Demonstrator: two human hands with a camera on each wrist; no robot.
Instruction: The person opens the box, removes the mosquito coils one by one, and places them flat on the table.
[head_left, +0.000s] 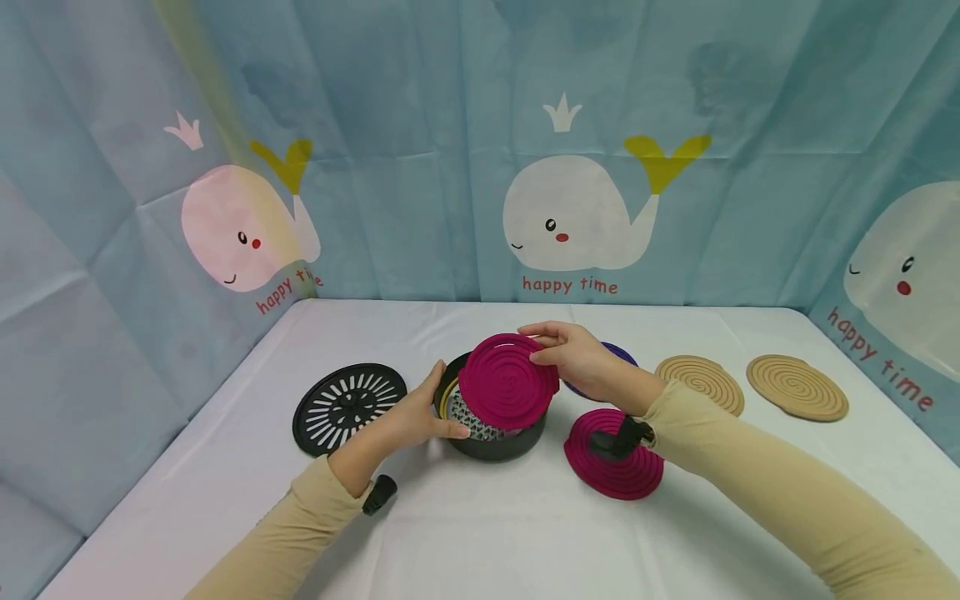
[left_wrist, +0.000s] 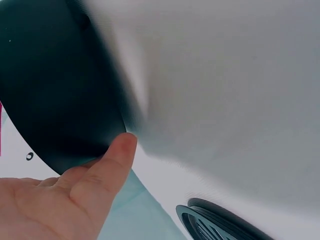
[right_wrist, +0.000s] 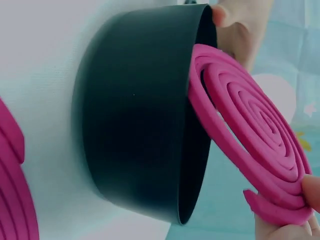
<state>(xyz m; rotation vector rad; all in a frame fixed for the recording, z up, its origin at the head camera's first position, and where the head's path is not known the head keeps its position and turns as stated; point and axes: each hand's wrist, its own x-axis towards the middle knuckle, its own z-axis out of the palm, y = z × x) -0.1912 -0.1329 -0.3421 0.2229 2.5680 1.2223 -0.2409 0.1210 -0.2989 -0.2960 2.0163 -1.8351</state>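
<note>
Nearest the head camera, two beige sleeves (head_left: pixel 787 492) lead in from the lower edge to the hands. The right hand (head_left: pixel 581 360) pinches the far edge of a magenta spiral coil (head_left: pixel 506 382) between thumb and fingers (head_left: pixel 542 332), holding it tilted over the mouth of a round black tin (head_left: pixel 495 446); in the right wrist view the coil's lower edge leans against the tin's rim while its outer edge stands clear. The left hand (head_left: pixel 423 414) cups the tin's left wall, fingers curled round it and thumb (left_wrist: pixel 112 160) pressed to the black side. A patterned layer and a yellow ring (head_left: pixel 447 398) show inside the tin beneath the coil. The tin stands at the centre of the white surface (head_left: pixel 480 525). Just right of it lies a second magenta coil (head_left: pixel 615 458), partly hidden by the right wrist camera. A slotted black lid (head_left: pixel 348 407) lies flat to the left of the tin. A purple coil (head_left: pixel 618 354) shows behind the right hand, and two tan coils (head_left: pixel 750 385) lie farther right, apart from each other.
</note>
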